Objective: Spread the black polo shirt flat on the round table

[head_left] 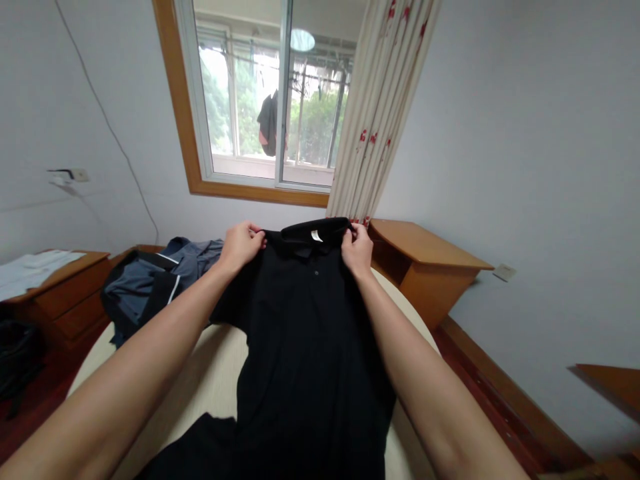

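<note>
A black polo shirt [310, 340] hangs spread between my hands over a pale round table [210, 373], its collar at the far end and a small white label inside the neck. My left hand [243, 245] pinches the shirt at the shoulder left of the collar. On the collar's other side, my right hand [358, 248] grips the cloth near the neck edge. One short sleeve droops below my left hand. The shirt's lower end runs out of the bottom of the view, and more black cloth shows at the lower left.
Crumpled grey-blue clothing [145, 283] with black and white trim lies on the table's far left. A wooden cabinet [425, 257] stands beyond the right edge, a wooden drawer unit [70, 300] at the left. Behind are a window [250, 120] and a curtain [375, 120].
</note>
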